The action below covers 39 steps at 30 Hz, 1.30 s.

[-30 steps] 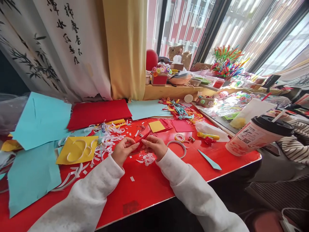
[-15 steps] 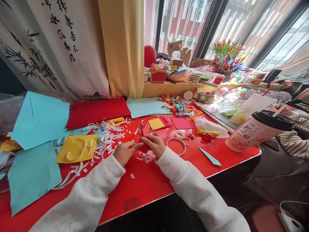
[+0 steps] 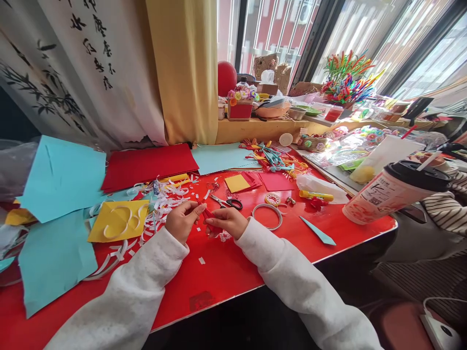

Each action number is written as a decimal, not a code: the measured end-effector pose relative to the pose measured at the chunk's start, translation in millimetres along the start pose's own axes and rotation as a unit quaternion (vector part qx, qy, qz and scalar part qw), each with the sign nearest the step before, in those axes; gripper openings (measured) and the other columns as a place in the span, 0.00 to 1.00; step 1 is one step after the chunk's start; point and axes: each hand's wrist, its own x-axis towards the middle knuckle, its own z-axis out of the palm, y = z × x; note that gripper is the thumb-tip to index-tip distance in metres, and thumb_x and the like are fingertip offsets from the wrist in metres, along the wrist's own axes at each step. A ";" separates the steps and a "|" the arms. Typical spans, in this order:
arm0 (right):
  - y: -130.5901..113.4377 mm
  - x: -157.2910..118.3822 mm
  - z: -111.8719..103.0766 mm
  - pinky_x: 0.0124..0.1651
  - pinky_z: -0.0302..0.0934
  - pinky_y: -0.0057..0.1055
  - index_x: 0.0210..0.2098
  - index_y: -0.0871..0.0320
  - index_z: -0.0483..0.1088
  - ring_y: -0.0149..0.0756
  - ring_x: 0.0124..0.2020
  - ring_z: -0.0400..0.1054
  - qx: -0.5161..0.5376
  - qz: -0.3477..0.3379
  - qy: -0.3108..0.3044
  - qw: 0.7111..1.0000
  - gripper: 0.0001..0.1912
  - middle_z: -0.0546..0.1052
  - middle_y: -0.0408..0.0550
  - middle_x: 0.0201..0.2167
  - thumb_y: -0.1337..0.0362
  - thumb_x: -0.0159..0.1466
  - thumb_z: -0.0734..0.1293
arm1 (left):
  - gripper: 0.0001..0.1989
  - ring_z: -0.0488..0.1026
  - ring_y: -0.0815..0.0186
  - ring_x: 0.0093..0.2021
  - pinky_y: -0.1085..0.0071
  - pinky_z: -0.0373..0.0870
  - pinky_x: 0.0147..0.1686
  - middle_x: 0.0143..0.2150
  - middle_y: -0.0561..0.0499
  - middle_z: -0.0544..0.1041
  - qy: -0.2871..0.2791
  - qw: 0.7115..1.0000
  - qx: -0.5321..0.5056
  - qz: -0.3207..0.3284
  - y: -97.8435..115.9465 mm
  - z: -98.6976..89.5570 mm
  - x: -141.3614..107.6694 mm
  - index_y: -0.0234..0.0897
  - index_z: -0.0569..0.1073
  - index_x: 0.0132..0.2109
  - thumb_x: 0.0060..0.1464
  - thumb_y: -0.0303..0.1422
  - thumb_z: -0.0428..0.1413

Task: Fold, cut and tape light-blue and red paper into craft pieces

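Note:
Both hands pinch one small piece of folded red paper (image 3: pixel 208 214) above the red table (image 3: pixel 226 272). My left hand (image 3: pixel 183 219) grips its left side near the tip, fingers closed. From the right, my right hand (image 3: pixel 229 222) holds the lower part, thumb and fingers pressed together. Just beyond the hands lie scissors (image 3: pixel 233 203) with black handles. A roll of tape (image 3: pixel 267 217) rests right of my right hand. White paper scraps (image 3: pixel 171 199) are scattered left of and behind my left hand.
Yellow paper (image 3: pixel 118 221), blue sheets (image 3: pixel 60 257) and red sheets (image 3: pixel 149 164) lie left and behind. A lidded cup (image 3: pixel 392 194), a glue stick (image 3: pixel 315 195) and a pointed blue paper strip (image 3: pixel 317 231) are on the right. Beyond the cup shows a person's striped sleeve (image 3: pixel 447 197).
My hands have shifted slightly left, and the red paper now tilts toward the left hand. The scissors behind them have come into clear view. The camera view has shifted slightly.

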 end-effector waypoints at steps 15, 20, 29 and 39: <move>3.7 -2.1 -0.7 0.26 0.59 0.25 0.25 0.65 0.67 0.29 0.22 0.68 0.002 0.068 0.003 0.998 0.17 0.72 0.46 0.22 0.56 0.43 0.69 | 0.11 0.63 0.74 0.17 0.77 0.59 0.18 0.17 0.54 0.69 0.001 0.995 -0.091 -0.047 -3.9 -6.9 5.7 0.32 0.72 0.27 0.38 0.37 0.56; 0.1 -4.1 -2.5 0.22 0.58 0.23 0.25 0.66 0.67 0.29 0.20 0.67 0.037 0.071 -0.013 0.997 0.18 0.72 0.45 0.20 0.57 0.42 0.69 | 0.12 0.65 0.73 0.18 0.77 0.62 0.18 0.18 0.52 0.69 -0.056 0.976 -0.169 -0.129 -0.2 -10.5 7.4 0.30 0.72 0.27 0.39 0.37 0.56; 6.1 -1.5 -6.1 0.19 0.56 0.21 0.26 0.65 0.67 0.27 0.19 0.67 0.064 0.088 -0.015 0.994 0.17 0.72 0.45 0.20 0.58 0.42 0.70 | 0.08 0.66 0.68 0.28 0.74 0.62 0.31 0.25 0.52 0.70 0.023 0.981 0.149 0.120 1.5 -15.4 8.2 0.38 0.70 0.28 0.45 0.37 0.50; 7.4 -0.3 -8.0 0.19 0.57 0.22 0.25 0.65 0.68 0.27 0.18 0.66 0.069 0.086 -0.006 0.994 0.15 0.72 0.45 0.20 0.60 0.42 0.70 | 0.12 0.67 0.70 0.27 0.76 0.61 0.29 0.28 0.51 0.70 0.099 0.949 0.263 0.140 0.6 -27.4 11.5 0.37 0.68 0.35 0.52 0.33 0.41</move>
